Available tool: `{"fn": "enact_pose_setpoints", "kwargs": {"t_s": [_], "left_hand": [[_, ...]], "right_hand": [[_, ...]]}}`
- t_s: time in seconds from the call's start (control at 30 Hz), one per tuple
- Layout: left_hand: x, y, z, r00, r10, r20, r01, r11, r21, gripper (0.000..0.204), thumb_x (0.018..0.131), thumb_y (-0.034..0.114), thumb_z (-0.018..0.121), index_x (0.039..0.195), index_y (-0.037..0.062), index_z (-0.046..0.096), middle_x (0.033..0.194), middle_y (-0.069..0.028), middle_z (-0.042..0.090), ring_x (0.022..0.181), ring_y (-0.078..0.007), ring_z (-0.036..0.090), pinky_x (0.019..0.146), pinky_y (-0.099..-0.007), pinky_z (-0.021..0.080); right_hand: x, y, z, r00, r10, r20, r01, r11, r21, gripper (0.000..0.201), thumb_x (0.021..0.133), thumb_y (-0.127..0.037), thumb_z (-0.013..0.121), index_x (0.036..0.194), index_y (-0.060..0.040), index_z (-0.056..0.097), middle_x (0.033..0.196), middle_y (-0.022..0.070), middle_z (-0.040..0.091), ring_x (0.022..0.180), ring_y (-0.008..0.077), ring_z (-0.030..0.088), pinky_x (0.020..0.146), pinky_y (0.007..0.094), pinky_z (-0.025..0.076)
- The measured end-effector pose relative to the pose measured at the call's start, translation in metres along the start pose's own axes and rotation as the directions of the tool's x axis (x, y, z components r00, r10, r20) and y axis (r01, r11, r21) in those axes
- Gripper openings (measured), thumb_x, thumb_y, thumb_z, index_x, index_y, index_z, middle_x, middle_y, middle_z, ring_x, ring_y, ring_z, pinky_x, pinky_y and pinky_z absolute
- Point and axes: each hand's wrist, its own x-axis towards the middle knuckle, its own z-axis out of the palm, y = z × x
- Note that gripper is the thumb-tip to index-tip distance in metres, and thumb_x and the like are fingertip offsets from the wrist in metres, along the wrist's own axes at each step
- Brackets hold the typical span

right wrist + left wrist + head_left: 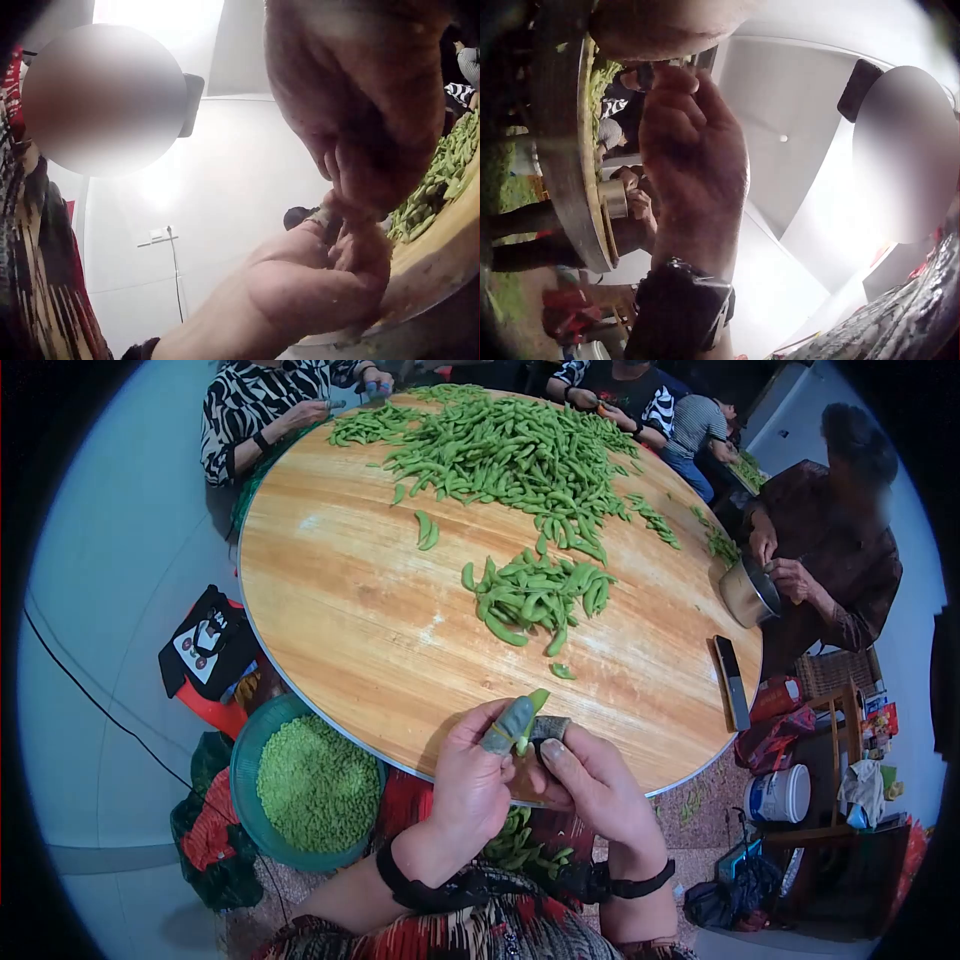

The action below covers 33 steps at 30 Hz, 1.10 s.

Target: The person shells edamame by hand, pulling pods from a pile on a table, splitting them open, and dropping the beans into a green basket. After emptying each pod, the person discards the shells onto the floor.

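Close over the near edge of the round wooden table (350, 630), my two hands meet around one green soybean pod (538, 698). My left hand (470, 785) pinches the pod between thumb and a forefinger wrapped in a dark grey cover. From the other side my right hand (605, 785) pinches its lower end, with similar dark covers on thumb and finger. A pale bit of the pod shows between the fingertips. Just beyond lies a small heap of pods (540, 595), with a single pod (562, 671) nearer me. In the wrist views the hands hide the pod.
A large pile of pods (510, 450) covers the table's far side. Left below the rim stands a teal basin (245, 785) of shelled beans (320, 785). A phone (731, 682) and a metal pot (750, 592) are at the right edge, where a person (840, 550) sits. Others work at the far side.
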Motion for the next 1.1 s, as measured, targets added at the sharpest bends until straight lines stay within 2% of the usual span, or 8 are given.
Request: {"fn": "enact_pose_setpoints", "kwargs": {"t_s": [0.17,0.23,0.33,0.43,0.77,0.83,0.93,1.1], "left_hand": [[0.000,-0.004,-0.001,0.998,0.026,0.053,-0.030,0.998,0.060,0.022,0.083,0.001,0.056,0.105,0.0028,0.057,0.077,0.0022,0.055,0.054,-0.0010,0.041,0.046,-0.0151,0.030],[0.001,-0.005,-0.004,0.998,0.012,0.055,-0.012,1.000,-0.006,0.020,0.084,0.005,0.058,0.103,0.0029,0.057,0.076,0.0022,0.056,0.054,-0.0013,0.042,0.045,-0.0155,0.030],[0.003,-0.004,-0.003,1.000,0.006,0.002,-0.006,1.000,0.004,0.018,0.085,0.005,0.057,0.103,0.0025,0.057,0.075,0.0019,0.056,0.052,-0.0015,0.042,0.044,-0.0157,0.030],[-0.002,-0.002,0.007,0.996,0.068,0.049,-0.070,0.997,0.026,0.018,0.085,0.005,0.057,0.103,0.0021,0.057,0.072,0.0022,0.055,0.051,-0.0020,0.042,0.043,-0.0164,0.029],[0.004,-0.004,0.002,0.993,0.012,0.114,-0.004,0.997,-0.074,0.020,0.087,0.012,0.058,0.105,0.0027,0.056,0.071,0.0035,0.052,0.052,-0.0010,0.042,0.042,-0.0154,0.027],[0.003,-0.006,0.003,0.999,0.020,0.049,-0.020,1.000,0.003,0.018,0.090,0.014,0.054,0.104,0.0038,0.058,0.076,0.0034,0.055,0.055,-0.0012,0.043,0.042,-0.0151,0.028],[0.006,-0.008,0.006,0.993,0.118,0.019,-0.120,0.982,0.144,0.018,0.089,0.012,0.053,0.104,0.0030,0.058,0.075,0.0042,0.053,0.056,-0.0004,0.043,0.043,-0.0142,0.027],[0.011,0.001,-0.010,0.990,0.065,0.127,-0.072,0.996,0.058,0.019,0.088,0.007,0.054,0.105,0.0009,0.059,0.074,0.0032,0.050,0.059,-0.0021,0.042,0.044,-0.0140,0.025]], "right_hand": [[0.009,0.002,0.002,0.999,-0.003,-0.037,0.004,1.000,0.021,0.021,0.095,-0.016,0.042,0.082,-0.0019,0.049,0.067,-0.0012,0.051,0.061,0.0053,0.044,0.052,0.0203,0.037],[0.009,0.003,0.000,0.985,0.164,0.048,-0.171,0.942,0.289,0.019,0.095,-0.016,0.042,0.083,-0.0020,0.050,0.067,-0.0026,0.050,0.059,0.0045,0.044,0.051,0.0189,0.036],[0.003,-0.004,-0.004,0.977,0.131,0.167,-0.193,0.875,0.444,0.018,0.094,-0.016,0.044,0.083,-0.0033,0.050,0.066,-0.0035,0.050,0.057,0.0036,0.042,0.049,0.0182,0.035],[0.006,-0.002,0.003,0.997,0.075,-0.012,-0.072,0.988,0.137,0.018,0.094,-0.015,0.044,0.081,-0.0046,0.050,0.065,-0.0038,0.049,0.055,0.0031,0.041,0.049,0.0183,0.034],[0.018,0.010,0.005,0.993,0.103,-0.059,-0.084,0.960,0.268,0.017,0.092,-0.014,0.049,0.080,-0.0025,0.051,0.064,-0.0018,0.052,0.056,0.0048,0.045,0.049,0.0207,0.037],[0.021,0.017,0.013,0.930,-0.233,-0.284,0.109,0.913,-0.393,0.013,0.088,-0.010,0.054,0.079,-0.0005,0.052,0.063,0.0015,0.055,0.056,0.0070,0.049,0.050,0.0233,0.040],[0.021,0.011,0.021,0.891,-0.337,-0.305,0.098,0.797,-0.596,0.011,0.084,-0.008,0.058,0.082,0.0017,0.053,0.061,0.0041,0.056,0.057,0.0078,0.051,0.052,0.0252,0.042],[0.027,0.018,-0.003,0.956,-0.132,-0.262,0.108,0.989,-0.105,0.016,0.084,-0.014,0.061,0.085,0.0016,0.057,0.057,0.0039,0.053,0.057,0.0056,0.048,0.053,0.0255,0.042]]}}
